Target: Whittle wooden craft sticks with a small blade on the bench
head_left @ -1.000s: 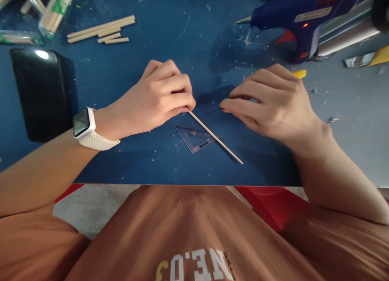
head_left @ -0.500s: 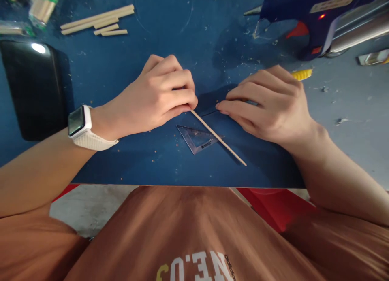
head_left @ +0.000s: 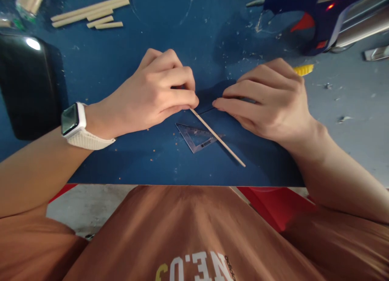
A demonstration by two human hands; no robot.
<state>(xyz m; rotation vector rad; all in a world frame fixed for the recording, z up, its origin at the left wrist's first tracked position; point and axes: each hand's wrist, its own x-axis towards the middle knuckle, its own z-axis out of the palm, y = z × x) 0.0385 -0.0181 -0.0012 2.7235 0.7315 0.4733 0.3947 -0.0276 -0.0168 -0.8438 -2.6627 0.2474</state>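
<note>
My left hand (head_left: pixel 165 88) pinches the upper end of a thin wooden stick (head_left: pixel 220 140) between thumb and fingertips. The stick slants down to the right, with a small dark mark near my fingers. My right hand (head_left: pixel 267 98) is closed round a utility knife (head_left: pixel 304 69); its yellow end shows behind the knuckles. From the right fingertips a thin dark blade points left, its tip at or close to the stick near my left fingers; contact is unclear. Beneath the stick lies a clear set square (head_left: pixel 194 143), partly covered by it.
Several cut wooden sticks (head_left: pixel 91 11) lie at the back left, near wrapped bundles (head_left: pixel 30 1). A black phone (head_left: pixel 27 86) with a bright spot is at the left. A blue glue gun (head_left: pixel 291 1) with a lit red light occupies the back right, above another metal-ended tool (head_left: pixel 377 53).
My right hand has shifted slightly left, bringing the dark blade closer to the stick. The left hand keeps its pinch. The view has shifted a little.
</note>
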